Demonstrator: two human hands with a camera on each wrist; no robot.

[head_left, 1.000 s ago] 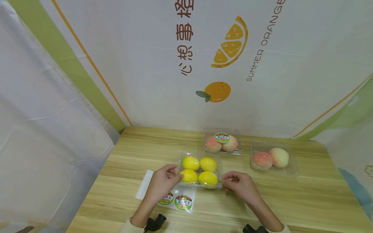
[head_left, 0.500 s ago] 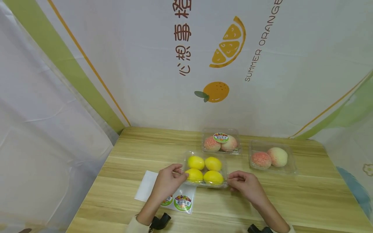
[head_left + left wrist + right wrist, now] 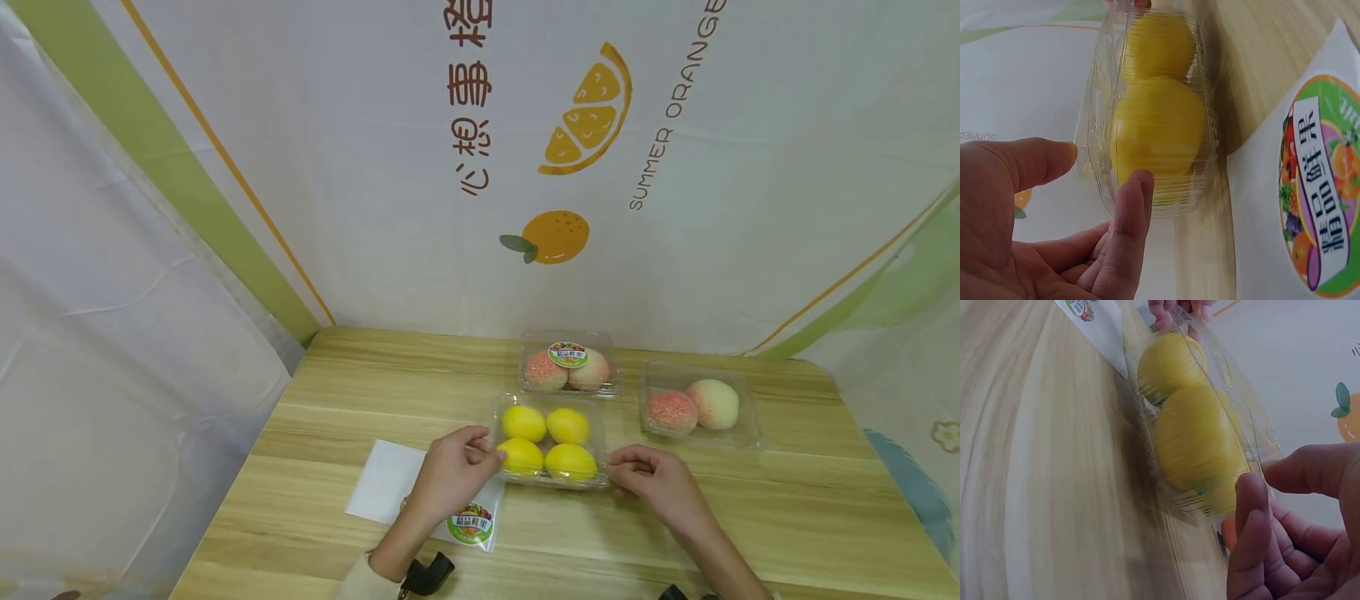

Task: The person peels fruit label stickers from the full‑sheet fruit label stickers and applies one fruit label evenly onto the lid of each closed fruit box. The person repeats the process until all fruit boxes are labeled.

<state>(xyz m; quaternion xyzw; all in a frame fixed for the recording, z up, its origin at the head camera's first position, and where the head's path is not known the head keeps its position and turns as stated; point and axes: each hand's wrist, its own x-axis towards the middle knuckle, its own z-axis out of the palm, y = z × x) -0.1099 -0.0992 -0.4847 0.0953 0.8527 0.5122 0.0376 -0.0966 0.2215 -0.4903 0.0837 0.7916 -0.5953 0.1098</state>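
Several yellow lemons (image 3: 524,424) sit in a lidded clear plastic fruit box (image 3: 557,481) near the middle of the table. My left hand (image 3: 455,473) pinches the box at its left side, thumb (image 3: 1047,164) on the lid edge and forefinger on the ribbed wall. At the right side, my right hand (image 3: 662,486) pinches the rim between thumb and forefinger (image 3: 1252,503). A shadow runs under the box in the right wrist view; I cannot tell whether it touches the table. A sheet of fruit stickers (image 3: 384,477) lies partly beneath my left forearm, one round sticker (image 3: 471,522) showing.
Behind the lemons stands a clear box of peaches (image 3: 545,372) with a round label (image 3: 567,354) on its lid. To the right is another clear box of peaches (image 3: 712,406), with no label visible. A printed curtain (image 3: 390,208) hangs along the table's back edge.
Both hands have carried the lemon box to the right, clear of the sticker sheet in the head view. The peach boxes and the sheet have stayed in place.
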